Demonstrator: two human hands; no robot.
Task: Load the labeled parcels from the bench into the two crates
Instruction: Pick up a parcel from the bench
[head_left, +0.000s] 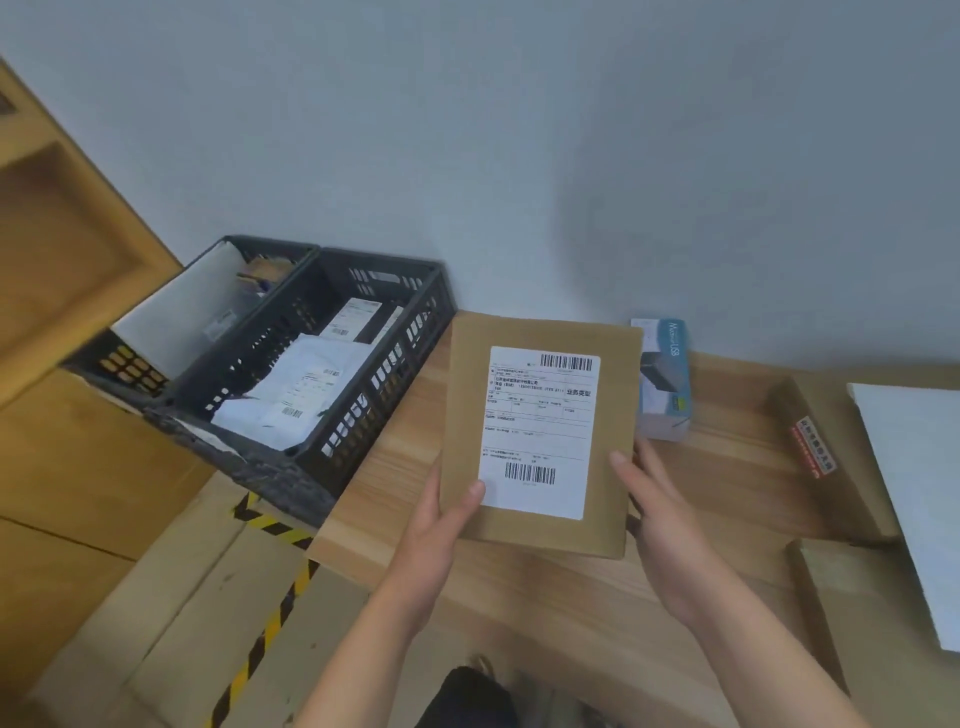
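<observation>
We held the brown envelope (613, 415) upright above the table (545, 613), its white label (539, 432) facing us, just right of the two crates. It was flat and thin, and it kept its shape though we held it only by the lower part, so we judged it light and fairly stiff, more like a card mailer than a soft bag. What was inside we could not tell, so we saw no reason to bend or squeeze it. The paper looked matt and easy to grip, while the label looked smoother, so the bare edges were the better place to take hold.

Our left hand (441, 525) pinched the lower left corner, with the thumb lying on the front at the label's edge and the other fingers hidden behind. Our right hand (660, 514) gripped the right edge in the same way, thumb in front and fingers (621, 462) curled round the back. With so light a thing, we judged that one hand on a long edge would be enough to carry it.

The right crate (374, 410) stood nearest and already held soft white mailers (306, 384) with labels. The envelope would probably lie flat on top of them. The left crate (130, 364), beyond it, held a large white parcel (192, 306). A blue box (667, 379) stood on the table just behind the envelope, and a cardboard box (852, 488) lay farther right.
</observation>
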